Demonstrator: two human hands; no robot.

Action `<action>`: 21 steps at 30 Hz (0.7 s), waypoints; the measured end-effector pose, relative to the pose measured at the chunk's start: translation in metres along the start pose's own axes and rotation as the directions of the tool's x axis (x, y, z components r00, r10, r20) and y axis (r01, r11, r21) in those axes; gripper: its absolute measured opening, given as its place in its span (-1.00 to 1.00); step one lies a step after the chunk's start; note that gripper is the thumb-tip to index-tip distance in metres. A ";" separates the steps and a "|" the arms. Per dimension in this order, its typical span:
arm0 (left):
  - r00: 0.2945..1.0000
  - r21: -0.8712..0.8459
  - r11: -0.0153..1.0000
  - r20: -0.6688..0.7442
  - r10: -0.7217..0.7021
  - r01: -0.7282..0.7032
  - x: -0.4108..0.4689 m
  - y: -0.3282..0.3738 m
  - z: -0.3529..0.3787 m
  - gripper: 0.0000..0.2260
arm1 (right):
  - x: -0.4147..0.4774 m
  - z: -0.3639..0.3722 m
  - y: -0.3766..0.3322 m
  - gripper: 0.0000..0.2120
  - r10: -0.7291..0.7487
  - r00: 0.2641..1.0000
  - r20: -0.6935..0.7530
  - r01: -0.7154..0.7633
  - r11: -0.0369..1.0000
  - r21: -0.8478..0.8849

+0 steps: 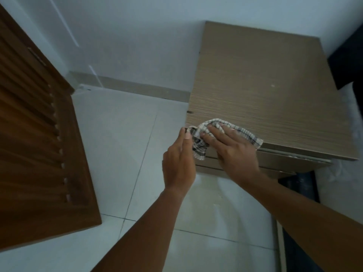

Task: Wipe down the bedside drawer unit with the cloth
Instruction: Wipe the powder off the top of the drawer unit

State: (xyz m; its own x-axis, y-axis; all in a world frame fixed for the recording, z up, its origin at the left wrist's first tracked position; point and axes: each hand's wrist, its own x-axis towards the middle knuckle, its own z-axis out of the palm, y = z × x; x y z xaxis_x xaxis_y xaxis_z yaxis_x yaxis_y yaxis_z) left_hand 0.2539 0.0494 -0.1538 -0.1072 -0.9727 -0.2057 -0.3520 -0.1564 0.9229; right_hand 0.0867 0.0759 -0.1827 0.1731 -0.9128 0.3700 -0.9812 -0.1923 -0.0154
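The bedside drawer unit (263, 81) is a light wood-grain box against the white wall, seen from above, with its drawer fronts below the front edge. A white cloth with dark checks (243, 132) lies bunched on the top's near left corner and hangs over the edge. My right hand (231, 152) lies flat on the cloth, fingers spread, pressing it onto the top. My left hand (179, 161) is just left of that corner, fingers together and pointing up, its fingertips touching the hanging part of the cloth.
A dark brown louvred wooden door (39, 146) stands open at the left. Pale floor tiles (121, 146) lie between the door and the unit. At the right edge are a dark object (345, 50) and something dark near the floor (300, 185).
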 end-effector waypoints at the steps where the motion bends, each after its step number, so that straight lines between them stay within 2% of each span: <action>1: 1.000 -0.008 1.000 -0.003 0.004 -0.004 -0.002 0.000 0.001 -0.45 | -0.001 -0.001 0.001 -0.57 -0.043 0.999 -0.013 0.043 0.999 0.013; 3: 0.999 -0.018 0.999 -0.009 0.032 -0.032 -0.005 0.000 0.002 -0.46 | -0.002 -0.005 0.006 -0.71 -0.120 0.991 -0.063 0.122 0.992 0.031; 5: 0.997 -0.011 0.998 -0.021 0.069 -0.069 -0.007 0.003 0.002 -0.47 | -0.001 -0.008 0.008 -0.75 -0.120 0.987 -0.105 0.126 0.990 0.058; 7: 0.996 -0.026 0.996 -0.031 0.089 -0.090 -0.006 0.006 0.003 -0.48 | 0.007 -0.011 0.008 -0.69 -0.060 0.991 -0.117 0.070 0.994 0.087; 9: 0.992 -0.055 0.992 -0.048 0.115 -0.117 -0.005 0.007 0.006 -0.44 | 0.024 -0.009 0.007 -0.60 -0.029 0.998 -0.061 0.033 0.997 0.072; 10: 0.990 -0.029 0.991 -0.053 0.131 -0.132 -0.005 0.006 0.009 -0.39 | 0.031 -0.007 0.008 -0.56 -0.024 1.000 -0.014 0.025 0.998 0.059; 12: 0.980 0.171 0.967 -0.032 0.195 -0.187 -0.008 0.006 0.019 -0.32 | 0.034 -0.002 0.014 -0.51 -0.001 0.998 0.056 -0.001 0.999 0.035; 15: 0.933 0.460 0.817 0.087 0.348 -0.348 -0.016 0.004 0.040 -0.29 | 0.007 0.005 0.036 -0.48 0.068 0.997 0.038 -0.066 0.997 -0.040; 18: 0.853 0.549 0.658 0.255 0.455 -0.515 -0.024 0.002 0.069 -0.32 | -0.031 0.001 0.073 -0.47 0.137 0.990 -0.032 -0.139 0.987 -0.082; 21: 0.781 0.577 0.533 0.377 0.498 -0.619 -0.024 0.007 0.108 -0.36 | -0.064 -0.006 0.118 -0.49 0.209 0.967 -0.144 -0.224 0.970 -0.096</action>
State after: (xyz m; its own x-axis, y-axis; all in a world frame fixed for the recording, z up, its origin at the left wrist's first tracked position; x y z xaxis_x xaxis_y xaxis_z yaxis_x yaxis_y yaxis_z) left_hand 0.1538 0.0897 -0.1774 -0.6098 -0.7726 0.1766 -0.6577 0.6177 0.4312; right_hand -0.0410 0.1136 -0.2025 -0.0498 -0.8714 0.4880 -0.9986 0.0522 -0.0086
